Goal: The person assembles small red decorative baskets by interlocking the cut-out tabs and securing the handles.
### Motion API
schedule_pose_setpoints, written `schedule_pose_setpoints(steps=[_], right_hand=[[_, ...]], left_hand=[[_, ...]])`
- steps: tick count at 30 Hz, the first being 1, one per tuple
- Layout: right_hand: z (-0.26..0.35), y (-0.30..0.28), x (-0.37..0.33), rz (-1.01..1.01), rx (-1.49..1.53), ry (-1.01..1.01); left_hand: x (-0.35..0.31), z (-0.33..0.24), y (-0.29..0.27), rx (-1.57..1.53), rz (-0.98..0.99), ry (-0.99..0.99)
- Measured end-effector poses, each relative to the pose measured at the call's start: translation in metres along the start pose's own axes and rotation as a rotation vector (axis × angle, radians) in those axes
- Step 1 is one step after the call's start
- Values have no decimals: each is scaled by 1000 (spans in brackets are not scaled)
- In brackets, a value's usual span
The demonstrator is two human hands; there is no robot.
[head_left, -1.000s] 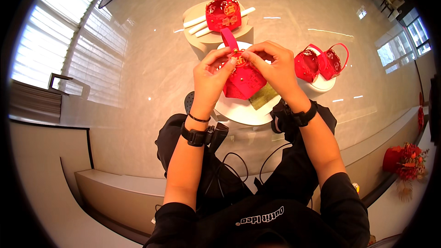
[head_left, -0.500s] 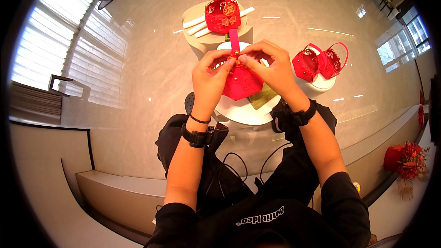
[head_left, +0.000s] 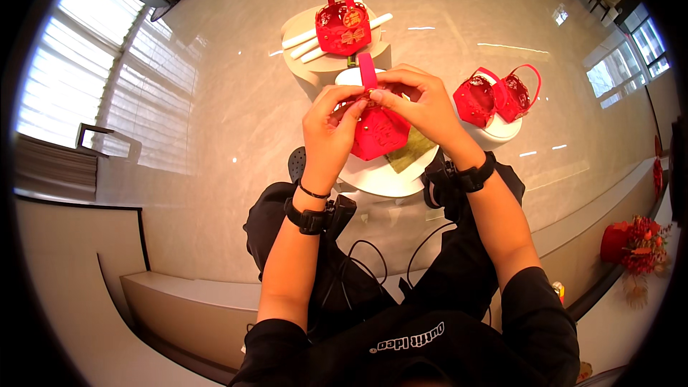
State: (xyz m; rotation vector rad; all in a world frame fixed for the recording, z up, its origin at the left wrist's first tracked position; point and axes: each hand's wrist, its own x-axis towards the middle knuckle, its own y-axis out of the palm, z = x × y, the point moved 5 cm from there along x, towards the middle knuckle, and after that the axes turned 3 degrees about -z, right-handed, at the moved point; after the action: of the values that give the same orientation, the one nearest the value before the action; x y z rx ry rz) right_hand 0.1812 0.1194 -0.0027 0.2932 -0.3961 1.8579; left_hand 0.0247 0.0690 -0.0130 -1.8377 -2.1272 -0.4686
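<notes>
A red cut-out paper basket (head_left: 380, 136) with gold studs stands on a small round white table (head_left: 390, 183) in front of me. Its strap handle (head_left: 367, 72) rises above my fingers. From the left, my left hand (head_left: 331, 120) pinches at the basket's rim by the foot of the handle. My right hand (head_left: 421, 106) is closed at the same spot, thumb and fingertips nearly touching the left ones. Something small and gold shows between the fingertips, too covered to make out. Beside the basket, an olive-green cloth (head_left: 414, 153) lies on the table.
Beyond, a beige round stool (head_left: 297, 23) bears another red basket (head_left: 344, 31) with a gold bow and round tag, plus several white rolls (head_left: 308, 46). Two red baskets (head_left: 494, 99) sit on a white stool (head_left: 503, 131) at right. Red flowers (head_left: 645, 244) stand far right.
My hands and the basket sit slightly lower in the picture. The fingers have shifted a little at the foot of the handle, and the gold piece is more covered.
</notes>
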Motion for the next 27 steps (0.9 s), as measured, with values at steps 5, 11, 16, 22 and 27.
schedule_pose_setpoints(steps=[5,11,16,22,27], right_hand=[[2,1,1,37,23,2],[4,-2,0,21,13,20],[4,-1,1,-12,-30,-37],[4,-3,0,-67,-50,-44],[11,-7,-2,-48,-32,-133]], left_hand=[[-1,3,-3,25,-1,15],[0,2,1,-13,-12,-49],[0,7,-1,35,-15,-7],[0,4,1,92,-44,19],[-3,-13,5,298,-89,246]])
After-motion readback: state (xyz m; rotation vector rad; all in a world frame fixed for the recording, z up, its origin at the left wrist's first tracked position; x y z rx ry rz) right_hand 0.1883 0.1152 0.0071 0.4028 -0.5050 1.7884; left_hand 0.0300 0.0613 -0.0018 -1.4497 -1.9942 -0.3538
